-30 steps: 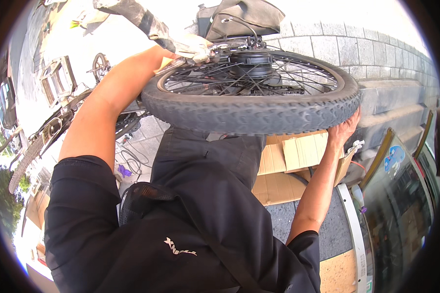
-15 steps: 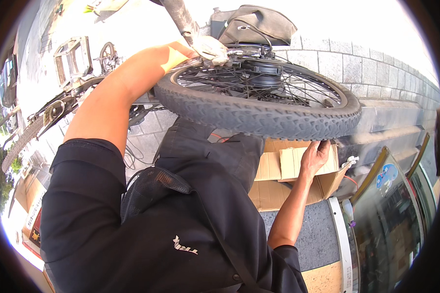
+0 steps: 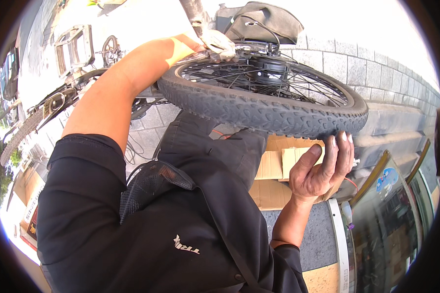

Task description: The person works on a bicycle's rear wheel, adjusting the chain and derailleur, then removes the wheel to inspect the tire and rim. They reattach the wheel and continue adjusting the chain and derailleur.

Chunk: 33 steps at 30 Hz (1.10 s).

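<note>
A bicycle wheel with a black knobbly tyre [image 3: 274,115] lies tilted across the upper middle, its spokes and black hub [image 3: 269,70] showing. My right hand [image 3: 318,173] is bare, with darkened fingers, raised and spread, the fingertips against the tyre's near right edge. It grips nothing. My left arm [image 3: 132,73] reaches over the wheel's far left side. The left hand's fingers cannot be made out there, beside a pale, glove-like shape [image 3: 220,45] at the end of a dusty grey limb-like form; whose it is, I cannot tell.
A dark grey bag [image 3: 266,22] stands beyond the wheel. Below the tyre is an open cardboard box [image 3: 271,195]. Glass panels with a wooden frame [image 3: 384,205] stand at the right. Other bicycle parts [image 3: 54,105] are at the left, on paving.
My right hand has come from under the tyre's edge to a raised, spread pose further right. The wheel sits slightly more to the right and tilts a little more. My left arm stays nearly the same.
</note>
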Each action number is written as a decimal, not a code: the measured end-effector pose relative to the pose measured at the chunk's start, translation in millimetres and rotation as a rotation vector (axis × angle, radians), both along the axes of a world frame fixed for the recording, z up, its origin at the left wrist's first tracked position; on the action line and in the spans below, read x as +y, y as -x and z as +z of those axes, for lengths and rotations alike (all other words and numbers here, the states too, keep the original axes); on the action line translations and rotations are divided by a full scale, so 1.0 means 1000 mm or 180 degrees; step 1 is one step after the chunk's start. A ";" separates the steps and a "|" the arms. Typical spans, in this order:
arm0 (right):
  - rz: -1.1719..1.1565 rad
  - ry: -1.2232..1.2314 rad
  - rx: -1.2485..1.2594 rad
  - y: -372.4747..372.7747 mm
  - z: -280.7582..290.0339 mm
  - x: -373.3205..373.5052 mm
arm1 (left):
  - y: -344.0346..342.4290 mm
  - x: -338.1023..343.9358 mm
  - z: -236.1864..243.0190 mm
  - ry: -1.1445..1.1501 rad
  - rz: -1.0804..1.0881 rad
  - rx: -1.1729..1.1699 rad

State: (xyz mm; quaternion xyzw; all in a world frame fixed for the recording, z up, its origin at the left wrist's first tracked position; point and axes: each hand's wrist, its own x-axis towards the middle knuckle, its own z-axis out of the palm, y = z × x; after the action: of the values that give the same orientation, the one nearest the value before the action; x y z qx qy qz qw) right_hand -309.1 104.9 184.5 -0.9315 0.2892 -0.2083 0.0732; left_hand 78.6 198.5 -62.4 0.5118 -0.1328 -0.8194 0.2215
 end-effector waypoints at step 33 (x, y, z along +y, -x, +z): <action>-0.0975 -0.0361 -0.0189 0.035 -0.043 -0.062 | -0.002 -0.007 0.004 -0.0114 0.0054 -0.0099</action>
State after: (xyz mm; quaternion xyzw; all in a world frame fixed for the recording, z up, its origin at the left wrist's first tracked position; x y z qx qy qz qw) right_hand -344.0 43.1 141.5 -0.8642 0.4369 -0.2279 0.1016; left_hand 80.7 191.1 -58.9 0.5295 -0.1172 -0.8117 0.2171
